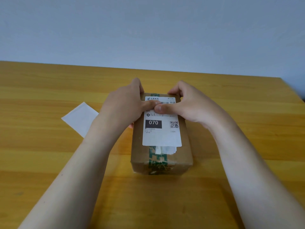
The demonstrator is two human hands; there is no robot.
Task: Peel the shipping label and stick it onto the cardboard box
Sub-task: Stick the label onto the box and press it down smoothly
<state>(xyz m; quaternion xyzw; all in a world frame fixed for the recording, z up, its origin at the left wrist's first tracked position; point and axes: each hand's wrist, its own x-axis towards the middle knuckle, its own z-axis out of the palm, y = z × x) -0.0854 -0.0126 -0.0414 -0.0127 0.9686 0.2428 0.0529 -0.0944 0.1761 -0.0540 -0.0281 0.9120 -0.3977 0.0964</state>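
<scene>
A brown cardboard box [184, 151] with green printed tape lies lengthwise on the wooden table. A white shipping label [162, 136] with "070" and a QR code lies flat on the box's top. My left hand [123, 104] wraps the box's far left side, its thumb pressing on the label's upper part. My right hand [189, 104] grips the far right edge, its thumb pressing the label beside the left thumb. An older torn white sticker [166, 149] peeks out below the label.
A white backing sheet [80, 118] lies flat on the table left of the box. The wooden table [49, 90] ends at a pale wall at the back and has its right edge at the far right.
</scene>
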